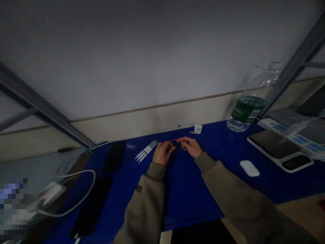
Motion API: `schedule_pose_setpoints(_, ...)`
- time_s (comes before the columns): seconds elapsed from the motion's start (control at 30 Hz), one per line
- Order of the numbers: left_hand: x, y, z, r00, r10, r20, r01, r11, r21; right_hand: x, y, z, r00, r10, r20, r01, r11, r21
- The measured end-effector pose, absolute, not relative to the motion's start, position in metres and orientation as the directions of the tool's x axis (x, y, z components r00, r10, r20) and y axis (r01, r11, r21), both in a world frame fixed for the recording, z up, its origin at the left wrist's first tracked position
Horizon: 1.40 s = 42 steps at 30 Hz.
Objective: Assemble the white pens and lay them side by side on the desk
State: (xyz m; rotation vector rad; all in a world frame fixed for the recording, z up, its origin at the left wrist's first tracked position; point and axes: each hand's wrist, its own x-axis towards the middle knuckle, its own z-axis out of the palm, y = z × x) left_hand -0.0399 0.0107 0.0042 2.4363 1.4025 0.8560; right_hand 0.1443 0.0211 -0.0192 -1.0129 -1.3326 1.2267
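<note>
Over the blue table, my left hand (162, 153) is closed, with thumb and fingertips together. A tiny dark tip shows near its thumb, too small to name. Just to the right, my right hand (191, 146) pinches the end of a thin red stick (173, 140). The stick reaches left towards the fingers of my left hand; whether they touch it I cannot tell. Several white pens (146, 151) lie side by side, slanted, just left of my left hand. Beyond my right hand, a small clear-and-grey piece (194, 133) lies beside a white charger plug (198, 128).
A large water bottle (247, 105) stands back right. Nearer are a digital scale (280, 149), a white rounded case (249, 168) and a power strip (308, 145). Two dark phone-like slabs (114, 156) and a white cable (92, 189) lie left. A wall (162, 125) borders the blue table (188, 196).
</note>
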Motion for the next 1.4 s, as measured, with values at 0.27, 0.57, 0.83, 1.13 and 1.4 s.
schedule_pose_setpoints(0.27,-0.032,0.012,-0.01,0.475,0.809,0.346,0.691,-0.586,0.423,0.141,0.019,-0.017,-0.136,0.982,0.131,-0.07,0.123,-0.99)
schedule_pose_setpoints(0.57,-0.024,0.004,-0.002,0.487,0.766,0.421,0.54,-0.642,0.544,0.133,0.018,-0.027,-0.195,0.963,0.185,0.045,0.197,-0.979)
schedule_pose_setpoints(0.83,-0.018,-0.003,0.008,0.412,0.724,0.554,0.401,-0.689,0.603,0.127,0.007,-0.015,-0.346,0.894,0.285,0.133,0.347,-0.928)
schedule_pose_setpoints(1.13,-0.025,0.001,0.002,0.406,0.814,0.415,0.661,-0.575,0.482,0.13,0.017,-0.026,-0.226,0.953,0.203,0.093,0.228,-0.969)
schedule_pose_setpoints(1.4,-0.023,-0.004,0.004,0.37,0.924,0.092,0.895,-0.382,0.232,0.127,0.009,-0.021,-0.263,0.95,0.169,0.08,0.196,-0.977)
